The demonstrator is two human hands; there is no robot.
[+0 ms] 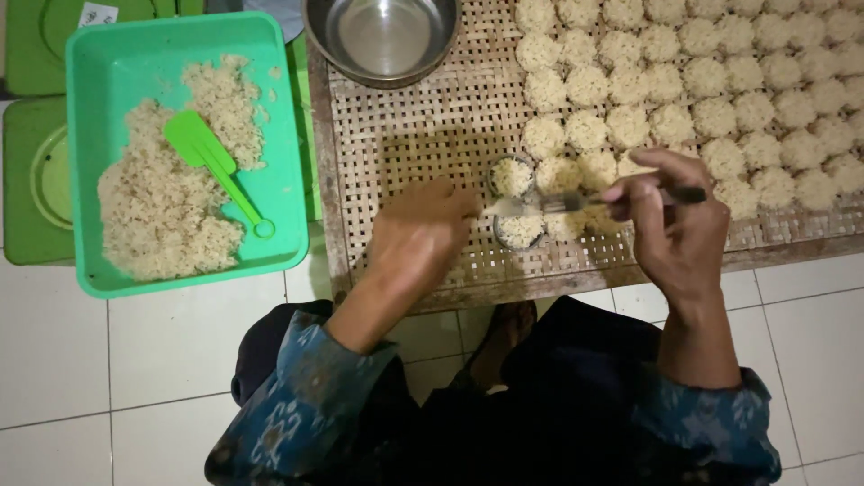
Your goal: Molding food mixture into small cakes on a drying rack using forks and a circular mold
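Your right hand (670, 211) pinches a fork (576, 202) above two rice-filled ring moulds (513, 177) on the woven tray (405, 135), near its near edge. Your left hand (418, 234), fingers curled, steadies the nearer mould.

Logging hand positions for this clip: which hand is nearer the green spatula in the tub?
Left. The left hand rests on the woven tray, just right of the tub holding the green spatula; the right hand, holding a fork, is farther right.
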